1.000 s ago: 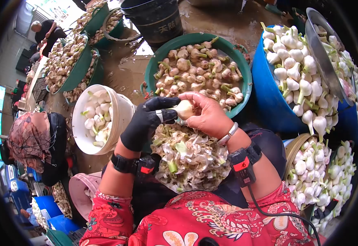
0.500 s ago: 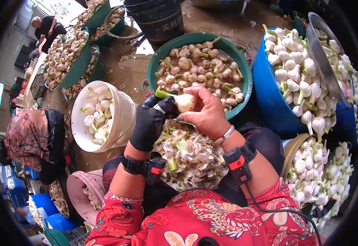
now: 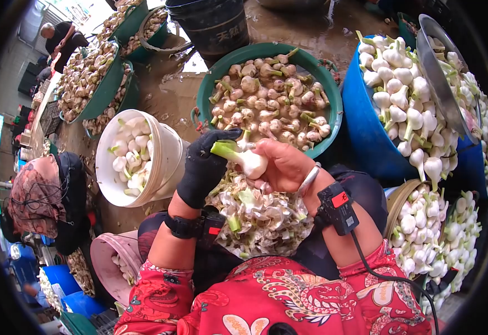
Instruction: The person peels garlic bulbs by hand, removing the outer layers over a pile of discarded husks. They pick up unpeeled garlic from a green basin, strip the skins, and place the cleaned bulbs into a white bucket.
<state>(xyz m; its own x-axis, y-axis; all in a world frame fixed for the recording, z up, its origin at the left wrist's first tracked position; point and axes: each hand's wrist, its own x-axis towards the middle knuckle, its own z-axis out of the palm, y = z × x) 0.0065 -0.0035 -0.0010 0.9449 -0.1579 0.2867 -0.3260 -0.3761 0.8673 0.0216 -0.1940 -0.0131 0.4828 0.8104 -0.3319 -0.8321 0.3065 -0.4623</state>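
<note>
A peeled white garlic bulb (image 3: 252, 164) with a short green stem is held above my lap. My left hand (image 3: 202, 167), in a black glove, is closed around the stem end. Bare and wearing a bracelet, my right hand (image 3: 288, 166) curls its fingers against the root side of the bulb; part of its fingertips is hidden. Beneath both hands lies a heap of garlic skins and stem scraps (image 3: 258, 218). Just beyond them, a green basin (image 3: 338, 114) holds unpeeled garlic bulbs in brownish water.
A white bucket (image 3: 168, 153) with peeled garlic stands at left, above a pink bucket (image 3: 101, 257). A blue tub (image 3: 361, 128) heaped with white garlic is at right. A dark bucket (image 3: 210, 33) stands behind the basin. Another person (image 3: 62, 39) is at far left.
The garlic bulb has tipped and moved slightly down, its stem now showing more. My right hand has turned, from pinching the bulb with spread fingers to curled fingers at its side.
</note>
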